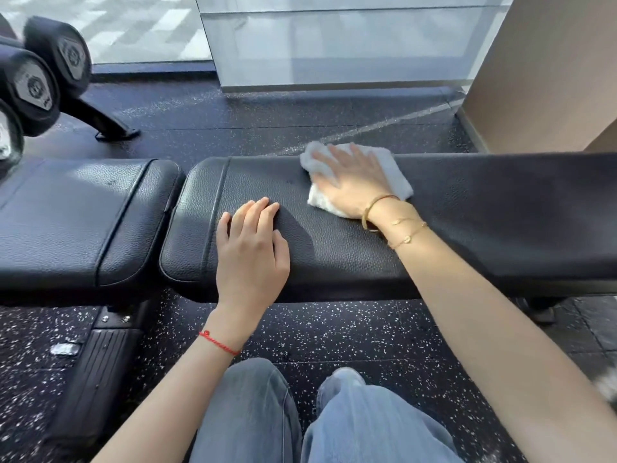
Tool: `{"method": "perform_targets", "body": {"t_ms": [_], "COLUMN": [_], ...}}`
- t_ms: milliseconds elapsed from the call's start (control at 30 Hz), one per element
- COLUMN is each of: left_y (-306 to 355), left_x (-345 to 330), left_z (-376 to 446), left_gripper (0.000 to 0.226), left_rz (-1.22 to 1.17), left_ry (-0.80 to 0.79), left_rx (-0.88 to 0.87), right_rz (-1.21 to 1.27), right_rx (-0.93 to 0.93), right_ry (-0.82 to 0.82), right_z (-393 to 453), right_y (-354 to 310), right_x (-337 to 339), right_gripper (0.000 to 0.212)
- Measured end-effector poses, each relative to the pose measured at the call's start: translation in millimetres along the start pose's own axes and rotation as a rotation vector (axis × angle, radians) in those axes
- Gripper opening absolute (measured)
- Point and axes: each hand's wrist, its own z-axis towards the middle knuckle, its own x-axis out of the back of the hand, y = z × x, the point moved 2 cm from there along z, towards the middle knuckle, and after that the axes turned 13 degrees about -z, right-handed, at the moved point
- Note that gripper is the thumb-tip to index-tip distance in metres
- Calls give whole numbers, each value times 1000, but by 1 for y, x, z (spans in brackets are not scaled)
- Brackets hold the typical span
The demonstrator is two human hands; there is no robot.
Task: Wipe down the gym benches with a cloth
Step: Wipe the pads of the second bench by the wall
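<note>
Black leather-grain padded counter (pixel 334 248): long pad, running left to right. White crumpled cloth (pixel 390 168): lying on the pad's far edge, pressed flat under right hand (pixel 350 185), fingers (pixel 322 160) spread wide, gripping nothing. Left hand (pixel 250 248): palm down on near pad, fingers (pixel 258 212) extended, holding nothing. Second black padded seat section (pixel 76 215): just beside, left.
</note>
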Motion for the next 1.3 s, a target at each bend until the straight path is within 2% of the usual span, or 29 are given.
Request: {"method": "perform_targets", "body": {"t_ms": [100, 200, 333, 433, 567, 700, 800, 867, 933, 967, 1033, 1133, 1200, 1300], "left_y": [-1, -2, -1, 0, 0, -1, -2, 0, 0, 0, 0, -1, -1, -1], "left_x": [-1, 0, 0, 0, 0, 1, 1, 1, 1, 2, 2, 2, 2, 2], "left_z": [-1, -1, -2, -1, -1, -2, -1, -2, -1, -1, -2, -1, -1, -1], "left_gripper": [47, 47, 47, 47, 48, 46, 47, 47, 47, 47, 47, 47, 47, 47], "left_rz": [0, 1, 7, 4, 4, -6, -15, -11, -8, -10, -13, -12, -17, -30], "left_ry": [-3, -5, -5, 0, -9, -1, 3, 5, 4, 2, 0, -9, -10, -7], "left_rx": [7, -1, -3, 0, 2, -7, -7, -9, -8, -8, -6, -6, -8, -8], "right_rz": [69, 136, 40, -31, 13, 122, 54, -22, -21, -23, 2, 99, 41, 37], "right_rx": [163, 199, 61, -55, 115, 177, 99, -80, -222, -223, -80, 92, 123, 70], "right_ry": [25, 66, 77, -1, 40, 48, 114, 108, 45, 50, 74, 58, 126, 102], "right_z": [-40, -76, -45, -1, -11, -74, -76, -56, -42, -42, -58, -113, -146, -152], "right_y": [-25, -7, 45, 35, -26, -8, 44, 75, 77, 66, 32, -6, -8, 24], "right_x": [1, 2, 1, -1, 1, -1, -1, -3, -3, -2, 2, 2, -2, -7], "right_gripper": [53, 53, 55, 65, 56, 58, 57, 51, 57, 57, 51, 53, 56, 59]}}
